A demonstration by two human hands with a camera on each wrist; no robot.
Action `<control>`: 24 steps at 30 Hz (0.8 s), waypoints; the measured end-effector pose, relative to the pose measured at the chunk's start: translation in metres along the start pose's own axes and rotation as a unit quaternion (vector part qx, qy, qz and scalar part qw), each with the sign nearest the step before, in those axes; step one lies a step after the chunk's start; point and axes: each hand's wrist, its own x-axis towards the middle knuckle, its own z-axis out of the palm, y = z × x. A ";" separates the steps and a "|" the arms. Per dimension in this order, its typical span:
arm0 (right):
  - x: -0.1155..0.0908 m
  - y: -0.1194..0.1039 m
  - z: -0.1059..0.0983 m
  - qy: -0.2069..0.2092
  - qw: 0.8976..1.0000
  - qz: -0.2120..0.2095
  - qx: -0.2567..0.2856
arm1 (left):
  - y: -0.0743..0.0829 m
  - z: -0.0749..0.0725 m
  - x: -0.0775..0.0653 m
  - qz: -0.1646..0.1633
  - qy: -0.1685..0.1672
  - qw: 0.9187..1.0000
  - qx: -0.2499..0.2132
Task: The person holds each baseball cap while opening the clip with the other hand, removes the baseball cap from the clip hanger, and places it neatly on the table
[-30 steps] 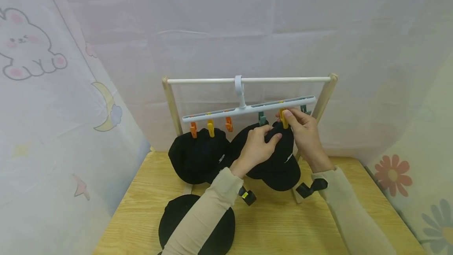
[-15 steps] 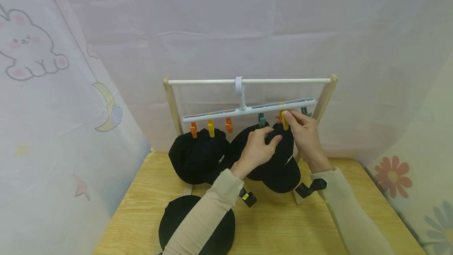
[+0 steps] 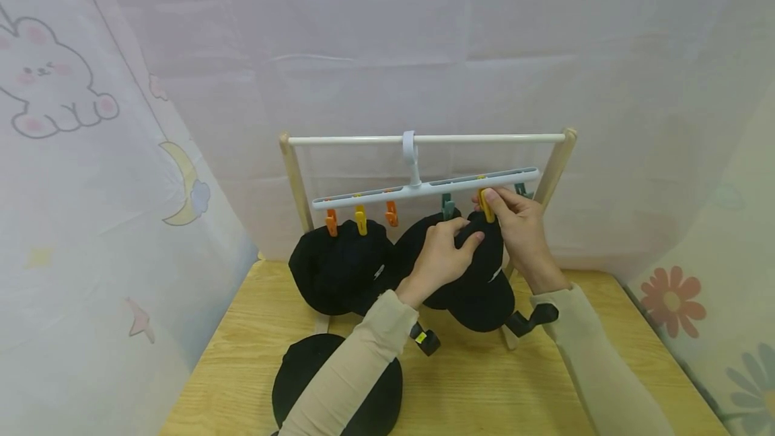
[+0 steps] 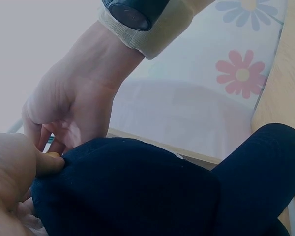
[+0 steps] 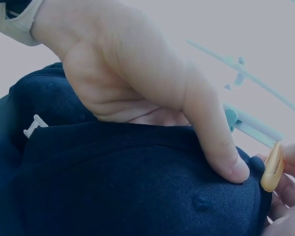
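A black baseball cap (image 3: 484,298) hangs below the right half of a pale blue clip hanger (image 3: 424,188). My left hand (image 3: 440,254) pinches its crown, with the thumb (image 5: 226,162) lying on the near side of the fabric. My right hand (image 3: 525,231) pinches a yellow clip (image 3: 486,206) between thumb and fingers at the cap's top edge. In the right wrist view the clip's end (image 5: 272,169) sits against the cap's edge. Some right fingers are hidden behind the clip and cap. A green clip (image 3: 448,206) hangs just left of the yellow one.
Another black cap (image 3: 336,271) hangs from an orange clip (image 3: 331,222) and a yellow clip on the left. A spare orange clip (image 3: 391,212) hangs beside them. The hanger hooks onto a white rod (image 3: 496,137). A black cap (image 3: 309,372) lies on the wooden table (image 3: 472,395).
The right-hand cap and the hanger's right end sit very slightly lower than a second ago. Both hands keep the same hold.
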 end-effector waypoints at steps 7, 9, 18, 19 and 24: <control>0.000 -0.002 0.001 -0.003 1.000 0.003 0.001 | 0.001 0.000 -0.001 0.000 0.000 1.000 -0.004; 0.000 -0.002 0.001 -0.003 1.000 0.003 -0.001 | 0.001 0.000 -0.002 0.000 0.000 1.000 -0.004; 0.000 -0.002 0.002 0.005 1.000 0.002 -0.003 | 0.001 0.001 -0.006 -0.008 -0.008 1.000 -0.008; 0.000 -0.002 0.002 0.006 1.000 0.003 -0.003 | 0.001 0.002 -0.006 -0.007 -0.008 1.000 -0.007; 0.000 -0.002 0.001 0.007 1.000 0.001 -0.004 | 0.001 0.002 -0.010 -0.005 -0.014 1.000 -0.006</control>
